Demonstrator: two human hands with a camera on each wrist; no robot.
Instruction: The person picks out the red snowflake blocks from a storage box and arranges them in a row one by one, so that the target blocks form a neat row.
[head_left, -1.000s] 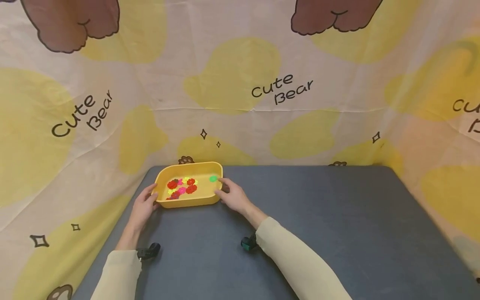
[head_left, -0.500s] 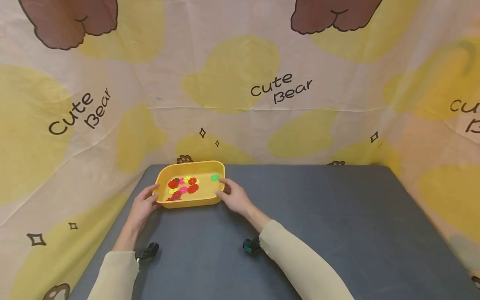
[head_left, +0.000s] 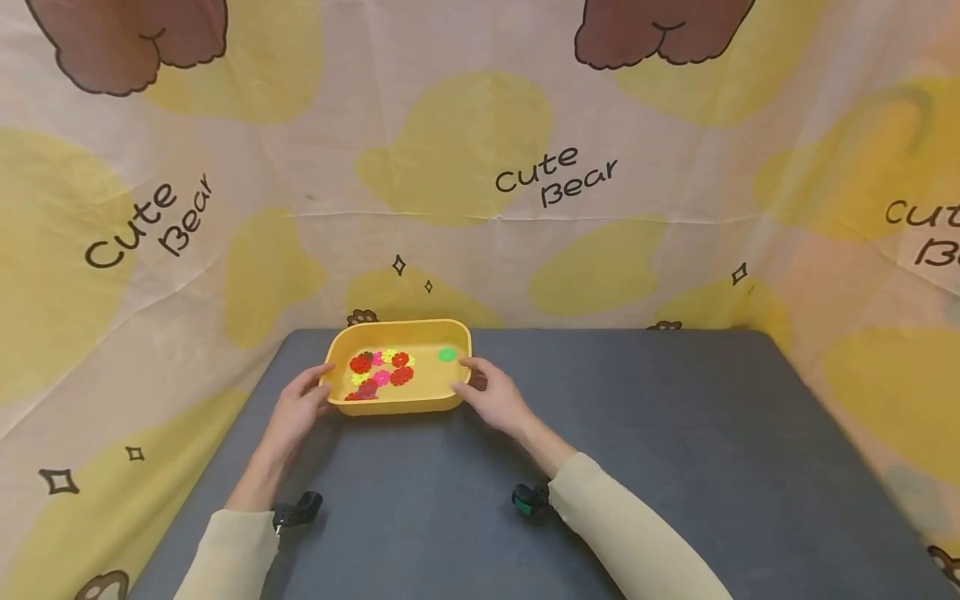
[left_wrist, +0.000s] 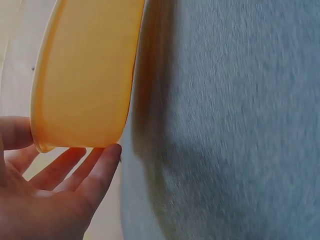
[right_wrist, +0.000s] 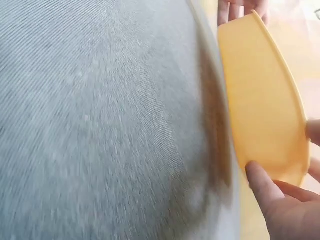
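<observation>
In the head view a yellow plastic bin (head_left: 405, 407) is at the back left of the table, long side toward me. Inside it lie several flower-shaped pieces: red ones (head_left: 402, 376), a pink one (head_left: 382, 378), yellow ones and, alone near the right end, a green one (head_left: 447, 355). My left hand (head_left: 296, 410) grips the left end, thumb at the rim and fingers beneath, as the left wrist view shows on the bin's wall (left_wrist: 90, 75). My right hand (head_left: 498, 402) holds the right end likewise. In the right wrist view a shadow lies beside the bin (right_wrist: 265, 95).
A dark blue-grey table (head_left: 660, 450) extends to the right and toward me. Behind and at both sides hangs a printed cloth (head_left: 480, 167). Black wrist devices, the left one (head_left: 298, 508) and the right one (head_left: 531, 498), sit at the sleeve cuffs.
The bin has moved a little to the right, with both hands still holding its ends. The view has shifted slightly to the right. The pieces inside keep their places.
</observation>
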